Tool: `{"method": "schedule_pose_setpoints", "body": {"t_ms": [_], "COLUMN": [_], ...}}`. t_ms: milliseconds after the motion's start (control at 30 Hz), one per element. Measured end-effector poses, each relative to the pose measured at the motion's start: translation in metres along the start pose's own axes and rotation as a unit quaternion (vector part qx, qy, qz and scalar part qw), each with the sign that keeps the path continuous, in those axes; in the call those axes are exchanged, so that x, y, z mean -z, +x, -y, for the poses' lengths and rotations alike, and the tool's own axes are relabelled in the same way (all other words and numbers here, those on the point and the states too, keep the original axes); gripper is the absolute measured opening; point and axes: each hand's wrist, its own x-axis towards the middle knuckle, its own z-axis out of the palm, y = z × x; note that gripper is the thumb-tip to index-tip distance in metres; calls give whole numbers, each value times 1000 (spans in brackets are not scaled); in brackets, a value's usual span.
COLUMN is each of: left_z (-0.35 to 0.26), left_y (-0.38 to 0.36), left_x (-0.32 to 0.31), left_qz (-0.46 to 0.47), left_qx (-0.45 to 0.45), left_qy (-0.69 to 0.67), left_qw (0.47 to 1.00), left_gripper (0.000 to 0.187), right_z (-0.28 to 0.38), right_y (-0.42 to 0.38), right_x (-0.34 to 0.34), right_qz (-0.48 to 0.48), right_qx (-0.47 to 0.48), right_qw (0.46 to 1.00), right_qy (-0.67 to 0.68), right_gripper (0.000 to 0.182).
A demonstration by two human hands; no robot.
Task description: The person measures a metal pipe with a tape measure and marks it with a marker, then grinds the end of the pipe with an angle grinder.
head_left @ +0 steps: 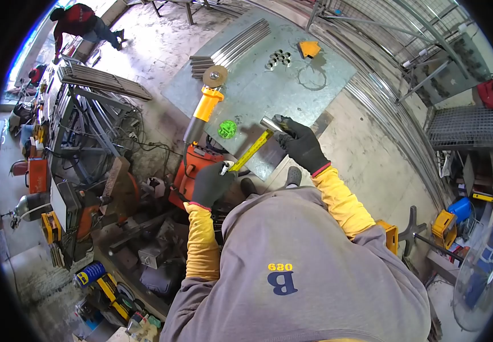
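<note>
Black glove fabric comes first: the left hand has its grip closed at the near end of one yellow tape, thin and springy, likely to bend if pushed from the side. Out at its far end, the right hand has its grip clamped around one short metal tube, held above the near part of the table. That tube looks stiff, fairly light and smooth enough to slip or roll; around the middle is the safest hold. Just beyond sits one green disc, with one angle grinder to its left. Farther out, one cluster of small metal rings, roughly ten, too tightly packed to count surely; beside it, one orange arrow-shaped block. Long metal tubes lie at the far left, overlapping too much to count.
</note>
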Motion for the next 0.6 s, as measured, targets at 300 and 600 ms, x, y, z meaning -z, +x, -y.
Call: {"method": "schedule_pose_setpoints", "body": {"t_ms": [300, 600], "left_z": [-65, -104], "left_y": [42, 102], "left_x": [-12, -43], "left_qz": [-80, 51], "left_qx": [-68, -65], "left_qy": [34, -69], "left_qw": [994, 994], "left_gripper": [46, 48], "right_z": [-8, -2], "right_y": [-16, -13], "right_x": [-1, 3], "right_qz": [-133, -162], "right_qx": [116, 181], "right_qw": [942, 929], "right_qy": [-287, -279], "right_gripper": [36, 53]}}
